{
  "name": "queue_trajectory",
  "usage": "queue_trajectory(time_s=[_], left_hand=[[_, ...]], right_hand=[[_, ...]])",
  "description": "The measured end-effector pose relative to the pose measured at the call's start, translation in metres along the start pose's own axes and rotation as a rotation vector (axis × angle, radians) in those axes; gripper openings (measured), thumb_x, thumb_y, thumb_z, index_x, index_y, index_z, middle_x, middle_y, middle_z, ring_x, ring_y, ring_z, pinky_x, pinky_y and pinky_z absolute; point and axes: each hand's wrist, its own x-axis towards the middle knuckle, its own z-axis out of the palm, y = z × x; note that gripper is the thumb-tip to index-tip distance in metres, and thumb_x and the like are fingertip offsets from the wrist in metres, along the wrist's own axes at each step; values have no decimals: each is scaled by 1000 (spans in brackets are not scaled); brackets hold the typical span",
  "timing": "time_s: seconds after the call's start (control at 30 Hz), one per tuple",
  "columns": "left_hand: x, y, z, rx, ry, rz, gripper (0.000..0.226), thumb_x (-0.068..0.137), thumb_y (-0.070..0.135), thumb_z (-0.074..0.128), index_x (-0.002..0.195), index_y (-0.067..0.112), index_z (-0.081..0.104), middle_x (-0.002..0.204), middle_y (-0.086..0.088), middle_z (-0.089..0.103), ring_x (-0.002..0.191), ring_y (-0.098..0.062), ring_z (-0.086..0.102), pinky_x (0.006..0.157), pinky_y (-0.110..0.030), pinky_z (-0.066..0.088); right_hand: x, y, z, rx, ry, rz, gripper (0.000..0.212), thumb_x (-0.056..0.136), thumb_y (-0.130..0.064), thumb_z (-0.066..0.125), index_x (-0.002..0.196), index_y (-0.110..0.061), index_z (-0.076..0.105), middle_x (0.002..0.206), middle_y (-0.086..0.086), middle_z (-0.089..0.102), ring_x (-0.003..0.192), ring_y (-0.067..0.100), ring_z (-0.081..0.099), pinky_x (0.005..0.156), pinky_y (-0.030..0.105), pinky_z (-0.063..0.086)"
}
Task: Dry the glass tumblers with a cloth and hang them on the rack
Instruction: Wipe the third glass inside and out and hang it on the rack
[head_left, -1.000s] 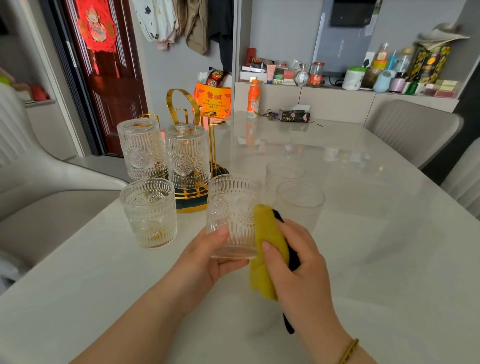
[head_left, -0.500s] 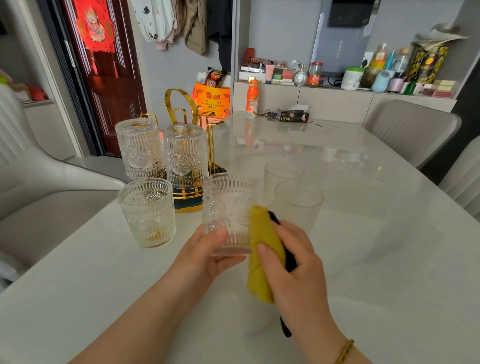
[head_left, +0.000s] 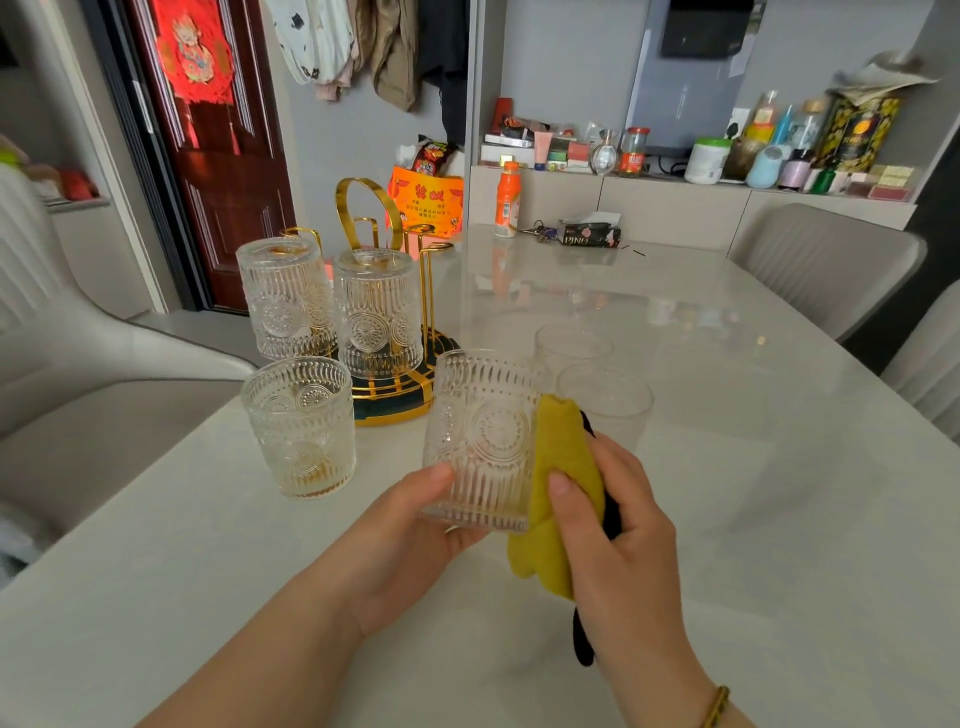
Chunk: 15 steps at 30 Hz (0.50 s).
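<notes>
Glass tumbler, clear and embossed | head view: lifted over white glossy table, near gold wire rack | left hand grips its base | right hand clutches yellow cloth, pressed to its side | risk: rubbing pressure may twist the damp glass out of the single-handed hold
</notes>
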Motion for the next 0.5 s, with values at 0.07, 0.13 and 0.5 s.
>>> queue_trajectory(time_s=[0.07,0.13,0.5], left_hand=[[0,1,0,56,-28,-2,80,46,57,81,112,15,66,119,-10,64,110,-24,60,89,-29,51],[0,2,0,89,4,-17,93,45,55,83,122,11,57,123,-15,61,112,-29,59,90,-32,51],[0,-7,8,242,110,54,75,49,38,78,117,14,55,108,-9,70,97,-25,67,76,-30,55]], right_hand=[[1,0,-1,-5,16,-24,28,59,-53,52,84,-66,56,113,-30,52,104,-10,51,86,12,45],[2,1,-2,-37,32,-51,29,59,-55,48,86,-65,55,113,-35,47,105,-12,48,87,12,44],[-2,14,6,-309,-26,-217,40,69,-47,45,107,-57,52,120,-43,35,114,-10,37,90,-4,24]])
